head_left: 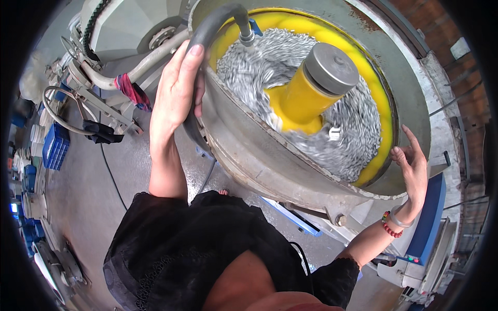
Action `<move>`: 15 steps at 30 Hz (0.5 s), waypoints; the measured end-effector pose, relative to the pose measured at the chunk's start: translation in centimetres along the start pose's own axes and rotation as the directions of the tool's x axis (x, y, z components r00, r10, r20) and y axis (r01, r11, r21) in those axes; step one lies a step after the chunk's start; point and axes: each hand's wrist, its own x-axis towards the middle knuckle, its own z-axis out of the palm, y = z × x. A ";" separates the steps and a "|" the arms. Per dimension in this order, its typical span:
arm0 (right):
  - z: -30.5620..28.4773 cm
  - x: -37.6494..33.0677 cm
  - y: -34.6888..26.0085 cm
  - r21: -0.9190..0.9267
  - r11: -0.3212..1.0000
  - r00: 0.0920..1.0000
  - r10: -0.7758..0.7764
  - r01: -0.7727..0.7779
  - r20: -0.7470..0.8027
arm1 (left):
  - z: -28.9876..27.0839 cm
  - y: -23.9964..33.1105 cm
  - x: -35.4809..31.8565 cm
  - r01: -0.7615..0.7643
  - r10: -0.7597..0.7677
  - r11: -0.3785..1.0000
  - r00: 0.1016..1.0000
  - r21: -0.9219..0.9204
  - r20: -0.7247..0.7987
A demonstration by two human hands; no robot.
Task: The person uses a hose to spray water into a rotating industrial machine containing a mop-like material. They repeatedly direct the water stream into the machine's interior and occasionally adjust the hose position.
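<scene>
- The thick, dark-grey, rubbery-looking hose is arching over the left rim of the big round grey metal bowl; it is probably feeling fairly stiff yet bendable, and perhaps slippery if wet; the best hold is likely lying just behind its end, by the small metal fitting with a blue lever.
- The bowl is looking heavy and rigid; its outer wall is probably offering the safest bearing for a palm, since the rim is looking rough and chipped.
- The left hand is resting along the hose beside the rim, its longer fingers extending upward; whether they are closing round it, I cannot tell.
- The right hand is hovering at the bowl's right edge, fingers parted, thumb standing off, gripping nothing visible; whether it is touching the rim is unclear.
- Inside, a glossy yellow lining is ringing countless small silvery-grey pellets, partly blurring, likely hard and loose; a yellow central post is rising among them, wearing a grey cylindrical cap.
</scene>
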 end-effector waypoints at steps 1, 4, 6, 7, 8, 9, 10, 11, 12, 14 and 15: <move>0.0 0.0 0.0 -0.006 1.000 1.000 -0.009 0.009 0.002 | 0.0 0.0 0.0 0.001 -0.001 1.000 1.000 0.001 -0.001; -0.2 -0.2 0.0 -0.031 0.999 1.000 -0.018 0.018 -0.008 | 0.0 0.1 -0.1 0.034 -0.034 0.998 0.999 -0.056 0.005; -0.3 -0.8 0.1 -0.043 0.999 0.999 0.007 -0.008 -0.036 | 0.5 0.2 0.2 0.021 -0.021 0.999 1.000 -0.034 -0.002; -0.2 -0.7 0.2 -0.052 0.998 1.000 -0.023 0.022 -0.020 | 0.9 0.3 0.4 0.011 -0.011 1.000 1.000 -0.021 0.003; -0.1 0.0 0.3 -0.061 0.997 0.999 -0.049 0.049 -0.007 | 0.3 -0.4 0.1 0.063 -0.064 0.998 0.997 -0.029 -0.033; -0.5 0.0 0.5 -0.076 0.996 0.999 -0.049 0.049 -0.004 | 0.5 -0.3 0.2 0.067 -0.068 0.997 0.997 -0.028 -0.048; -0.4 0.1 0.5 -0.110 0.992 0.997 -0.070 0.068 -0.014 | 0.6 -0.3 0.0 0.073 -0.075 0.997 0.995 -0.021 -0.067; -0.2 0.1 0.4 -0.080 0.995 0.998 -0.067 0.065 -0.021 | 0.5 -0.4 -0.1 0.082 -0.085 0.996 0.994 -0.037 -0.068; 0.1 0.2 0.4 -0.046 0.997 0.997 -0.066 0.064 -0.030 | 0.3 -0.8 -0.1 0.091 -0.094 0.995 0.993 -0.049 -0.070; -0.3 0.0 -0.6 -0.088 0.996 1.000 -0.010 0.010 -0.003 | 0.3 -0.9 0.1 0.080 -0.086 0.994 0.994 -0.079 -0.070; -0.4 -0.1 -0.9 -0.112 0.994 1.000 0.012 -0.010 0.014 | 0.6 -0.6 0.1 0.088 -0.092 0.994 0.993 -0.065 -0.070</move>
